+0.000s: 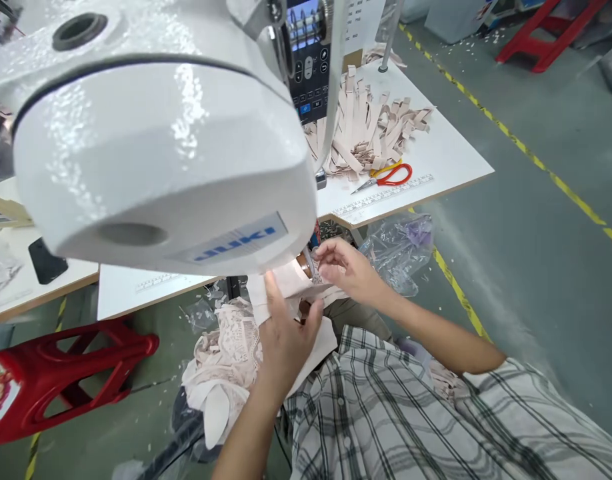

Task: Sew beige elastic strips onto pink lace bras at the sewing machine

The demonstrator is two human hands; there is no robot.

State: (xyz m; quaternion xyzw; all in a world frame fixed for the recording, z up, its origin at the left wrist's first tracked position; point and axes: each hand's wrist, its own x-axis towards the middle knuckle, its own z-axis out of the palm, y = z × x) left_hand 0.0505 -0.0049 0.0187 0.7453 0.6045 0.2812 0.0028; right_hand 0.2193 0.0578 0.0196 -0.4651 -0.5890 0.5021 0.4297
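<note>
The white sewing machine head [161,173] hangs over my hands and hides its needle area. My left hand [286,340] lies on a pale pink fabric piece [289,280] below the machine, its index finger stretched forward and its thumb spread apart. My right hand [349,270] is at the right of the machine's lower end, fingers curled in toward the thumb beside a metal part [306,261]. Whatever sits between those fingertips is too small to make out. Pale lace garments [231,347] hang in a bunch to the left of my left hand.
Pale fabric strips [366,127] are heaped on the white table [451,153], near red-handled scissors [391,177] and a printed ruler scale. A control panel [309,67] stands behind the machine. A red stool [71,373] is at left; a plastic bag [399,250] hangs at right.
</note>
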